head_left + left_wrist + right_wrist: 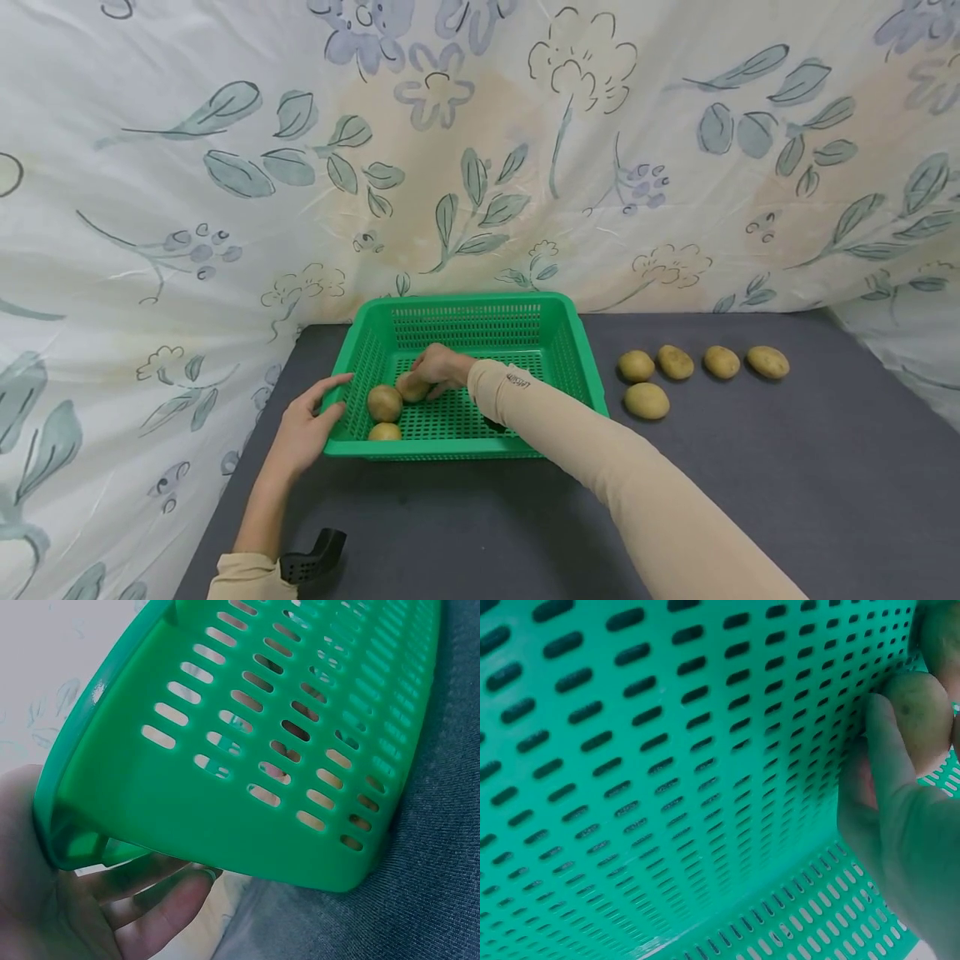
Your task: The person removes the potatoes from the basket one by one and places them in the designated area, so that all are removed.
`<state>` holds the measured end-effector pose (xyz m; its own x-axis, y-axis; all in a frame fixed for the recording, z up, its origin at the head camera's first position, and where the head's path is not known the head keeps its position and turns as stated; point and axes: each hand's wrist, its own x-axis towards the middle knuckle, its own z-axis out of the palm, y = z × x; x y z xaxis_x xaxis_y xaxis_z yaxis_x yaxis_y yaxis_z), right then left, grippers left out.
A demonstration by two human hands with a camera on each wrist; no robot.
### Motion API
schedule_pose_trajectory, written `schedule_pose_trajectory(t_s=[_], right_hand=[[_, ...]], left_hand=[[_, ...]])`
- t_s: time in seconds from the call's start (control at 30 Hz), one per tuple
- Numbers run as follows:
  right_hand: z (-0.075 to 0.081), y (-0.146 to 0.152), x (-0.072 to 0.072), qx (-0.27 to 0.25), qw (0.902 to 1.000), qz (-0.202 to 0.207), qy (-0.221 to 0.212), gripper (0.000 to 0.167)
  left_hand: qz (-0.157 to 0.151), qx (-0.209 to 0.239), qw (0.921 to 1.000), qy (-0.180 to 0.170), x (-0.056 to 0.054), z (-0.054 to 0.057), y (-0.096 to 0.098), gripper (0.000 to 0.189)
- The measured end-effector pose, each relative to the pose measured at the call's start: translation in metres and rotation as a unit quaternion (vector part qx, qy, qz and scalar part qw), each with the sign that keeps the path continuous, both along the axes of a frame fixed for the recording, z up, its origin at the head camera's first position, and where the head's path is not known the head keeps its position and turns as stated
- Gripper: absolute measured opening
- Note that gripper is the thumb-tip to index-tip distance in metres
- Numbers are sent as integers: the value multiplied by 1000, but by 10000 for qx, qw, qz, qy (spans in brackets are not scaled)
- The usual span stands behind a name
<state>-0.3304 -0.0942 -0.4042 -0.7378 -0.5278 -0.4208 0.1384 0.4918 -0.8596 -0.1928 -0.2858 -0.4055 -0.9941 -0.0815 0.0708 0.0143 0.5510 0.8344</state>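
A green plastic basket (465, 447) with slotted walls stands on the dark table. Inside it, near the left wall, my right hand (442, 367) grips a potato (411, 388), and the right wrist view shows the thumb and fingers around a potato (919, 724). Two more potatoes lie beside it: one brownish potato (385, 403) and a paler potato (385, 432) partly hidden by the front rim. At the basket's left side, my left hand (303, 429) holds the rim (79, 742), its fingers bent around the edge in the left wrist view.
To the right of the basket, several potatoes lie on the table (750, 467): a row at the back and one potato (647, 401) nearer the front. A flower-patterned cloth (480, 167) hangs behind and to the left. A black strap piece (315, 558) sits at the left wrist.
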Motion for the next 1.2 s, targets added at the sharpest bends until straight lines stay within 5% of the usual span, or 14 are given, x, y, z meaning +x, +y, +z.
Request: schedule_pose_trajectory(t_s=[0.3,0.7,1.2], right_hand=[[1,2,0,116,9999,25,10,51],[5,4,5,298,9977,157,586,49],[24,24,-7,-346,9991,218,120,50]], left_hand=[[-32,57,10000,13,0,-2,2,41],[-36,88,10000,11,1,2,3,42],[-49,-59,10000,-50,3,1,0,42]])
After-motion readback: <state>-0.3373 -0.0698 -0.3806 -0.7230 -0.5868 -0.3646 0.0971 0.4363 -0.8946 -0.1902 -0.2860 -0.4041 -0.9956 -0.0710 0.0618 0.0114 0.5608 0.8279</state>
